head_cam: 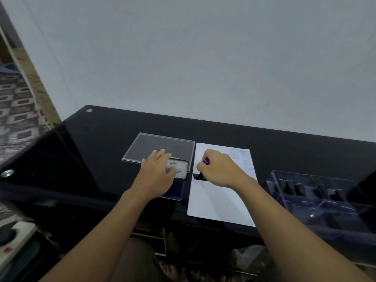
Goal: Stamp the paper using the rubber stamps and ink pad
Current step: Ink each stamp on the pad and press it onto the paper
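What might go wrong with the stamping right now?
1. The stamp in the right hand sits right at the left edge of the paper, so part of the print might miss the sheet.
2. The left hand rests on the open ink pad, not on the paper, so the sheet might slide and smear.
3. That hand might pick up ink and leave smudges.

Left hand [158, 171] flat, palm down; right hand [220, 168] curled in a grip.
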Available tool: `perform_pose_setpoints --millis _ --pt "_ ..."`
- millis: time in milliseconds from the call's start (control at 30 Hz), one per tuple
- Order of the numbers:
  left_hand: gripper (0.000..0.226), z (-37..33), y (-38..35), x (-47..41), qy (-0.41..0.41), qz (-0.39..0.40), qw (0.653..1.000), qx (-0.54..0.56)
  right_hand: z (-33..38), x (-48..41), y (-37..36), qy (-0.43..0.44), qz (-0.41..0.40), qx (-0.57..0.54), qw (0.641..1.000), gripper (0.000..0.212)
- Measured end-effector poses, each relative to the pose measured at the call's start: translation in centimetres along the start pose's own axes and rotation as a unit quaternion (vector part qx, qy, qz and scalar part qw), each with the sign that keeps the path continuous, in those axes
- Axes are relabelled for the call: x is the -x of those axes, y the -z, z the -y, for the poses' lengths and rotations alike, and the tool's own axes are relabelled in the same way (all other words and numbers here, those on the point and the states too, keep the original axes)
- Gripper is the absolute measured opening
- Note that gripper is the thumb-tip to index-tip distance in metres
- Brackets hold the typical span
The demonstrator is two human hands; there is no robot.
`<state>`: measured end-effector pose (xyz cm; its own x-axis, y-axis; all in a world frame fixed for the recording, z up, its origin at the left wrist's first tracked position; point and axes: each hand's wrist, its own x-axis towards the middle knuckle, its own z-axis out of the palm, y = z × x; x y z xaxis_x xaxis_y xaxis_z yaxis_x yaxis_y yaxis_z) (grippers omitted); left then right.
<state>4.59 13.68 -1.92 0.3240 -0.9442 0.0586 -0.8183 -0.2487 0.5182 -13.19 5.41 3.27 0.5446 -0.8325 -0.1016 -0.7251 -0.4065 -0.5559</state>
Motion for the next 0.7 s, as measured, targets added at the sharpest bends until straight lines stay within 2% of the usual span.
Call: perform_pose_setpoints --millis 167,367,700 --pt "0.054 3.8 0.6 0.3 0.032 -0.029 0.999 0.015 2.7 -1.5 -2.4 0.057 0.031 0.027 0.998 0.013" --pt "0.052 7.0 0.5 0.3 0.064 -0.045 0.997 0.009 4.3 -3.1 -4.7 0.082 0.055 0.048 0.994 0.018" --pt "0.052 10.4 -1.3 0.7 0.081 -0.049 0.995 -0.027 5.5 -4.6 -8.2 0.145 0.077 0.122 0.979 0.013"
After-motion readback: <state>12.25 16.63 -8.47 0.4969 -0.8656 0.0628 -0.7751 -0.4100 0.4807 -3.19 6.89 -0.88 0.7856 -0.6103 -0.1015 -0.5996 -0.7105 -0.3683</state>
